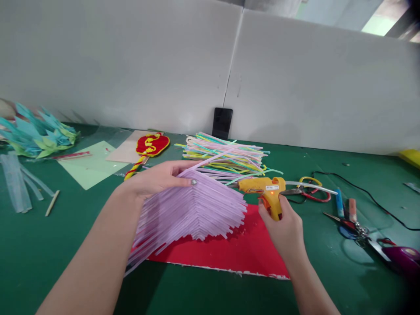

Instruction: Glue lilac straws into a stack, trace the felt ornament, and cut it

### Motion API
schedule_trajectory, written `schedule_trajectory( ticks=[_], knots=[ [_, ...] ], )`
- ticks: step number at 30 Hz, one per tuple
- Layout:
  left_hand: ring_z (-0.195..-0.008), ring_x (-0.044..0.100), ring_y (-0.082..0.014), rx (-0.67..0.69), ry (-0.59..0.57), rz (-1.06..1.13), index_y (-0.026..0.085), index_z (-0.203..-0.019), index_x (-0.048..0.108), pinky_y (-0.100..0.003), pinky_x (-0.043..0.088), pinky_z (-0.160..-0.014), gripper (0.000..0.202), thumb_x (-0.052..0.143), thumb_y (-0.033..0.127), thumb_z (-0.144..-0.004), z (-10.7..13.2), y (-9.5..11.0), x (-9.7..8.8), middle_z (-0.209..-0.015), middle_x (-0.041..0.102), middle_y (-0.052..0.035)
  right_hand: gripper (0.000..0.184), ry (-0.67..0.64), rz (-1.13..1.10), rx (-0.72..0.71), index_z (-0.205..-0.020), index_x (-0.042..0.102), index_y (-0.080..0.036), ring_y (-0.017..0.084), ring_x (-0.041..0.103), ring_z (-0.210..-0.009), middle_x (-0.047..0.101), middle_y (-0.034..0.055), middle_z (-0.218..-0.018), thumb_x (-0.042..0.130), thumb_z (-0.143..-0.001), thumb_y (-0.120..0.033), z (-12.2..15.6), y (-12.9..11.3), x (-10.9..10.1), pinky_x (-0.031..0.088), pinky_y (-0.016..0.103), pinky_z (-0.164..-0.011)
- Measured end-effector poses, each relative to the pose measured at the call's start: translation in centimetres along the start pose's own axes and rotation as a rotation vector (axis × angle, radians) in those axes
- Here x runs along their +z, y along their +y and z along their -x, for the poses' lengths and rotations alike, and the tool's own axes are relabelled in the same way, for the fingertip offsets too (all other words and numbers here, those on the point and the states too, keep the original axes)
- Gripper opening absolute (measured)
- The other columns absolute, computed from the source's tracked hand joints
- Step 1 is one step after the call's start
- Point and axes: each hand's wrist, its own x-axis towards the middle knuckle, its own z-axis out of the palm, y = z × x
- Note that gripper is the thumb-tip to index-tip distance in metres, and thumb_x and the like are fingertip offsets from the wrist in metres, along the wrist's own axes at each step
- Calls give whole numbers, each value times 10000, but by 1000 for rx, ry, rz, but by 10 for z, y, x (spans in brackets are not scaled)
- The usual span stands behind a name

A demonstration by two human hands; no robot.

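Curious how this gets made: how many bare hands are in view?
2: the bare left hand holds the lilac chevron pipe-cleaner panel; the bare right hand grips the yellow plastic glue gun.

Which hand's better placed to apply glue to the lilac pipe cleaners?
Right, probably: the right hand grips the yellow glue gun, tip toward the lilac pipe cleaners, while the left hand is occupied holding them.

The glue gun [267, 188] is smooth plastic, the lilac stems [200, 205] seemingly fuzzy.
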Motion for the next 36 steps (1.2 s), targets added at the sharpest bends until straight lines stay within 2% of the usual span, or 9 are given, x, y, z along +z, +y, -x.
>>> schedule_trajectory(
  ticks=[4, 10, 15, 26, 33, 36],
  knots=[
    [-1258, 504, -228, -7, 2, -3, 367, -1371, 460, -330, 381, -1042, 620, 689, 371, -794, 0, -1, 0, -1376, 546, 22, 241, 1, 23, -1, -836, 533, -198, 126, 472, -520, 564, 7, -664, 527, -801, -436, 0, 3, 2, 389, 245, -503],
    [-1246, 504, -208, 8, -2, 17, 303, -1410, 409, -295, 359, -1046, 635, 665, 346, -831, 1, 1, 0, -1397, 525, 7, 287, 9, 37, 2, -876, 561, -179, 164, 528, -567, 625, 65, -731, 490, -804, -448, 0, 6, 3, 414, 279, -535],
    [-1256, 487, -184, 11, -9, 49, 294, -1414, 396, -263, 338, -1053, 644, 673, 321, -833, 2, 3, 2, -1418, 503, 13, 324, 7, 21, -10, -933, 578, -169, 197, 585, -636, 658, 97, -790, 474, -819, -454, 0, 7, 4, 444, 297, -573],
    [-1248, 497, -211, 6, 0, 39, 262, -1408, 417, -316, 360, -1051, 661, 682, 346, -809, 1, 1, 0, -1397, 525, -22, 369, -8, 5, 15, -982, 587, -145, 228, 620, -713, 675, 132, -863, 474, -830, -462, 2, 9, 4, 472, 322, -628],
    [-1255, 495, -220, 2, 2, 109, 299, -1387, 445, -333, 395, -1031, 617, 674, 295, -815, 5, 4, -2, -1375, 547, 3, 335, 5, 15, -14, -978, 576, -166, 210, 597, -692, 661, 113, -852, 467, -842, -452, 1, 11, 5, 454, 309, -615],
    [-1252, 501, -231, 12, 24, 102, 300, -1366, 478, -341, 402, -1028, 615, 698, 280, -792, 6, 4, -4, -1365, 557, -10, 276, 39, 35, -5, -880, 568, -192, 173, 540, -584, 616, 52, -717, 490, -833, -452, 0, 9, 3, 421, 285, -561]
  ],
)
